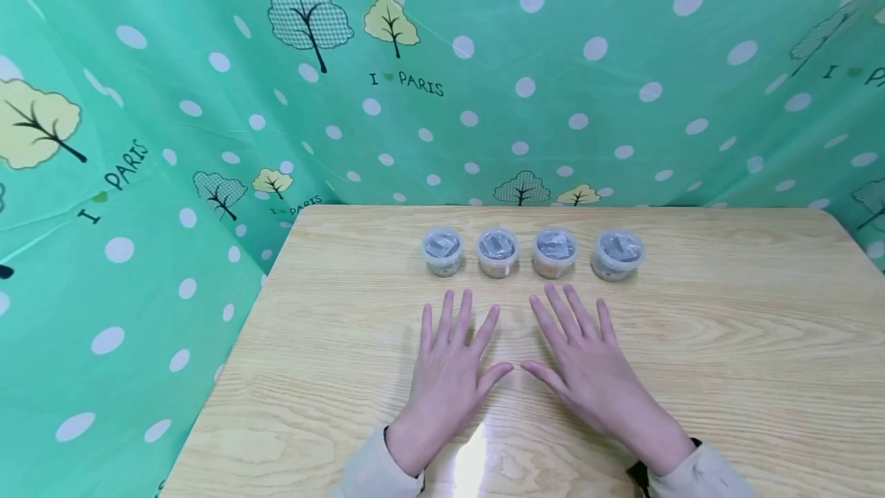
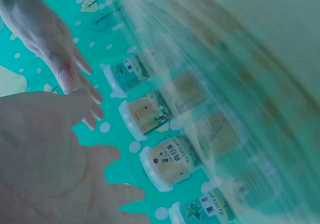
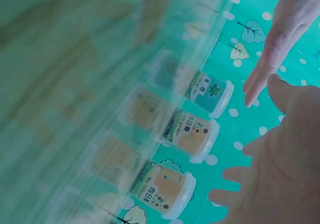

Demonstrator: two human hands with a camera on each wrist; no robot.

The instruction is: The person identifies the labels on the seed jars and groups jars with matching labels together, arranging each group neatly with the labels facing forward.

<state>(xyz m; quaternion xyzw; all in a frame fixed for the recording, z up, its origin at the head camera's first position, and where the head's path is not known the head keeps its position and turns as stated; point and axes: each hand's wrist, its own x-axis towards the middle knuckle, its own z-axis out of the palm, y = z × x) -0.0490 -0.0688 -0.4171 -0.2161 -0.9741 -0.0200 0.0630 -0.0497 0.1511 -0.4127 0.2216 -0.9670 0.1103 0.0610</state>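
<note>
My left hand [image 1: 448,375] is held palm down over the table with fingers spread, holding nothing. Beside it my right hand [image 1: 591,379] is spread the same way, the two thumbs pointing at each other with a small gap. Just beyond the fingertips stands a row of several small clear plastic tubs with lids, from the leftmost tub [image 1: 442,250] to the rightmost tub [image 1: 618,253]. Grey packets show through their lids. In the left wrist view a tub [image 2: 170,161] bears a printed label; another tub [image 3: 165,186] in the right wrist view reads "My little".
The light wood table [image 1: 311,406] runs out to both sides of the hands. Behind it and along its left side hangs a green curtain [image 1: 484,37] with white dots, trees and "I PARIS" lettering. Glare shines on the tabletop between the forearms.
</note>
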